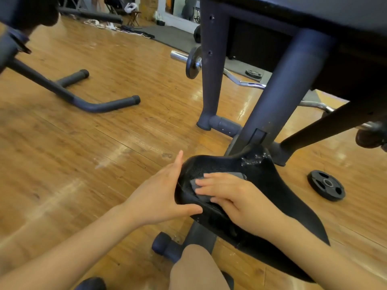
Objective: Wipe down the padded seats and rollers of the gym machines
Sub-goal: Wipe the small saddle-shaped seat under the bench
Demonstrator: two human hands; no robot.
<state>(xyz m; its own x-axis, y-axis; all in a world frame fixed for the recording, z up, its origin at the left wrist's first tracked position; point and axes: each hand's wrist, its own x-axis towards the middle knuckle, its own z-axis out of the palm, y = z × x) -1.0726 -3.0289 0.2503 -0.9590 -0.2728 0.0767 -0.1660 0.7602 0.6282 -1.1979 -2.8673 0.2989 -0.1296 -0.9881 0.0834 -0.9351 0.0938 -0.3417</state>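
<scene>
1. The padded seat (261,185) is black, with a wide rounded near end that narrows toward the machine's post (278,105). It sits low in the middle of the view, mounted on the dark grey frame and tilted, with its far end higher.
2. Its cover looks textured and slightly shiny. Small wet-looking specks show near the rounded front edge.
3. At the narrow far end, just beside the post, the cover is torn and patched with crinkled clear tape (253,159).
4. A small grey cloth (198,188) lies flat on the front part of the seat.
5. The right hand (232,197) presses down on the cloth with straight, spread fingers. This grip is flat and wide, not curled round anything.
6. The left hand (163,197) steadies the seat's left front edge. The fingers lie straight along the side and the thumb reaches across the near rim, so this grip is wide too, bracing rather than clasping.
7. A bare knee (194,266) shows at the bottom edge, below the seat.
8. A black weight plate (325,185) lies flat on the wooden floor (83,164) to the right of the seat, apart from it.
9. A curved chrome bar (240,80) loaded with a plate rests on the floor behind the post.
10. Another machine's dark tubular legs (94,105) stand on the floor at the left, well apart from the seat.
</scene>
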